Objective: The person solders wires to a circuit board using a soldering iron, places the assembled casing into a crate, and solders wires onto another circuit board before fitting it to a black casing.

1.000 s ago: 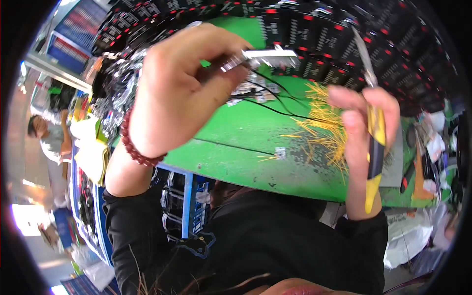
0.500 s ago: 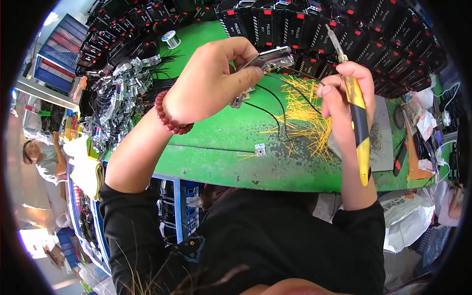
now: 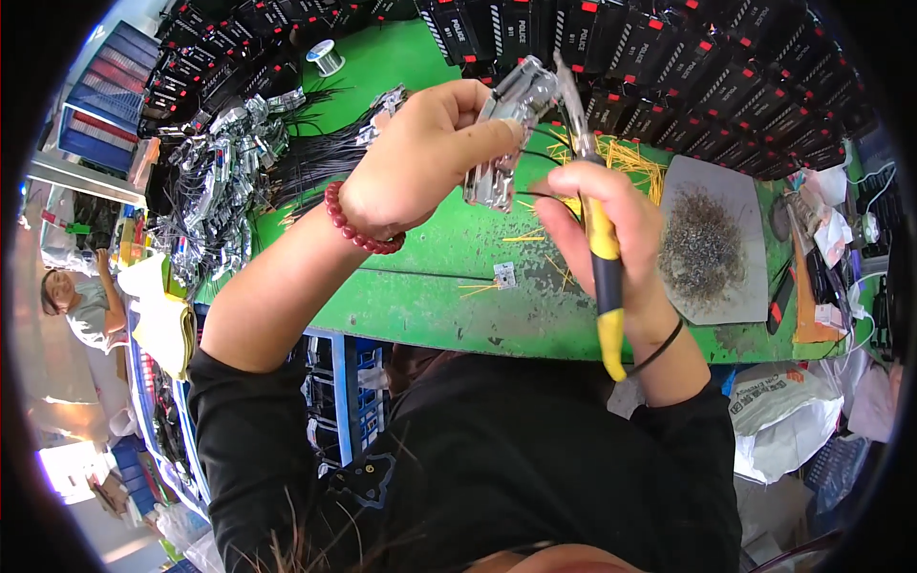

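Note:
My left hand (image 3: 415,162), wearing a dark red bead bracelet, pinches a shiny clear-and-silver plastic housing (image 3: 491,183) between thumb and fingers above the bench. Black wires (image 3: 544,155) run from the housing toward my right hand. A soldering iron (image 3: 608,282) with a yellow-and-black handle is held in my right hand (image 3: 626,210). Its metal tip points up, close beside the housing's upper right end; I cannot tell whether they touch. My right thumb and fingertips are near the wires, and whether they also pinch one is unclear.
Many black boxes (image 3: 659,72) line the back of the green bench (image 3: 420,320). Silver housings with black wires (image 3: 224,181) heap at left. Yellow wires (image 3: 635,158), a small white circuit board (image 3: 505,275), a grey board with dark residue (image 3: 740,296) and a solder spool (image 3: 327,61) lie about.
My right hand has moved left with the soldering iron, bringing its tip beside the housing. My left hand has turned the housing more upright. The grey board is now less covered.

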Demonstrator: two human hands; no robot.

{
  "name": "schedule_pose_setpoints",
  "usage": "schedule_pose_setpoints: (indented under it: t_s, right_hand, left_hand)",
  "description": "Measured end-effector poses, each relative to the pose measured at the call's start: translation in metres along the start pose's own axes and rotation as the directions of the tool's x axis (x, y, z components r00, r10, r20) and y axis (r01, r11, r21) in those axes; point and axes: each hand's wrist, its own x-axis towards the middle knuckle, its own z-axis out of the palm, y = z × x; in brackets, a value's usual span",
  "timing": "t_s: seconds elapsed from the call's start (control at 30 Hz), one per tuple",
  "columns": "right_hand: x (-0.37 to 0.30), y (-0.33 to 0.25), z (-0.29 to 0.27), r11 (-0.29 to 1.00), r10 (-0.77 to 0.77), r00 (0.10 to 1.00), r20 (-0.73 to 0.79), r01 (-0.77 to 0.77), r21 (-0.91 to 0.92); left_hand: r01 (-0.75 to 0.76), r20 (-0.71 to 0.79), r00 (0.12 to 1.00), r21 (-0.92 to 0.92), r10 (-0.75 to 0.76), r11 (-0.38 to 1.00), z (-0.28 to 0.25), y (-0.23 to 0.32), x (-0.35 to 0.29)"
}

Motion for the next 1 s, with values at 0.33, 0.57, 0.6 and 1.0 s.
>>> schedule_pose_setpoints:
  t_s: [0.33,0.57,0.6,1.0]
  right_hand:
    - [-0.046,0.032,-0.036,0.985,0.162,0.931,0.327,-0.132,-0.111]
    - [-0.089,0.015,-0.006,0.945,0.296,0.841,0.453,-0.188,-0.268]
    - [-0.094,0.013,-0.003,0.944,0.301,0.852,0.429,-0.204,-0.258]
    - [-0.123,-0.006,0.020,0.640,0.649,0.687,0.328,-0.726,0.253]
  left_hand:
    - [-0.059,-0.471,0.882,-0.145,-0.017,0.988,-0.064,-0.076,-0.049]
    - [0.279,-0.664,0.714,-0.022,-0.222,0.960,-0.035,-0.174,-0.126]
    - [0.312,-0.694,0.695,0.051,-0.191,0.949,-0.032,-0.175,-0.128]
    - [-0.145,-0.094,0.945,0.737,0.312,0.661,0.046,-0.087,-0.091]
